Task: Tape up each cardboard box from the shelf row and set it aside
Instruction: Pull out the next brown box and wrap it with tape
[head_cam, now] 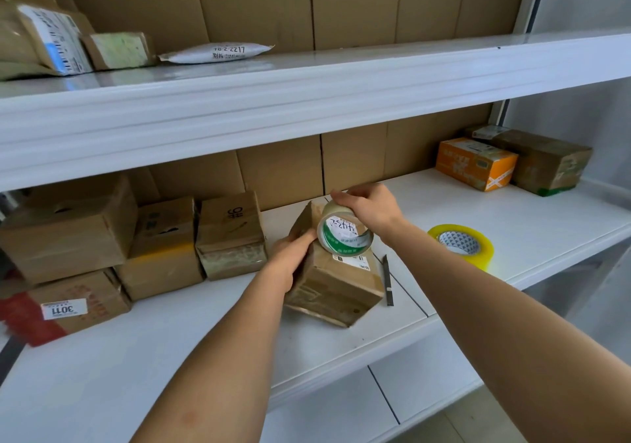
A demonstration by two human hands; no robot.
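White shelf (pixel 205 323); L hand (pixel 290 254) grips box (pixel 334 285); R hand (pixel 368 205) holds tape roll (pixel 343 234) atop.

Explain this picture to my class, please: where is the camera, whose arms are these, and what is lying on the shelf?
There is no machine here. The single picture comes from a wide-angle camera worn on a person's head, looking forward and down, so the two bare arms are the wearer's own.

The left hand grips the side of a small cardboard box standing on the white shelf. The right hand holds a roll of clear tape against the top of that box.

To the left is a row of more cardboard boxes. To the right lie a yellow tape roll and a dark utility knife. Further back right stand an orange box and a brown box. The upper shelf carries a few parcels.
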